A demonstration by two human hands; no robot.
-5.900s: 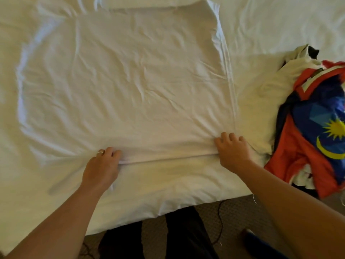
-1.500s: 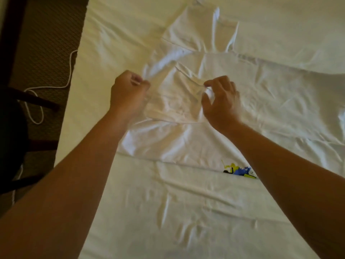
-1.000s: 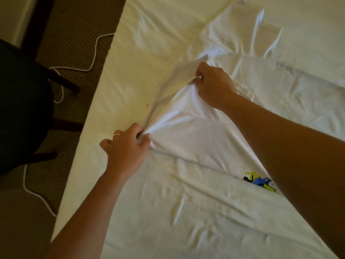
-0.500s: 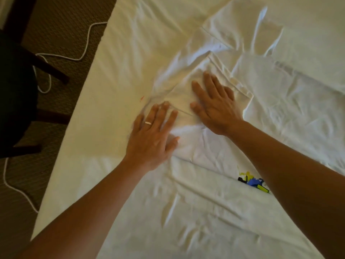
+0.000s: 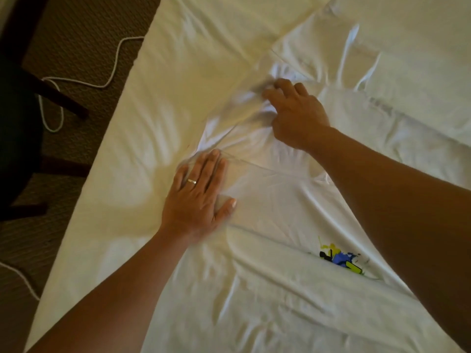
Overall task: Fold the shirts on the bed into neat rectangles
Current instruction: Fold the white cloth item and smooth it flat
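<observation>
Creased white shirt (image 5: 267, 205) under 2 hands

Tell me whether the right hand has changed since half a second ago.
Yes. The right hand, flat on the white shirt then, now curls and bunches cloth, farther from the colourful print.

No words, numbers or brand names are showing legibly anywhere. The only marking is a printed graphic (image 5: 340, 259) on the white shirt (image 5: 270, 200) — splashes of yellow, blue and black peeking out from under a fold of the fabric, partly hidden — and no letters are standing out in it. The rest of the cloth is showing no print or label.
</observation>
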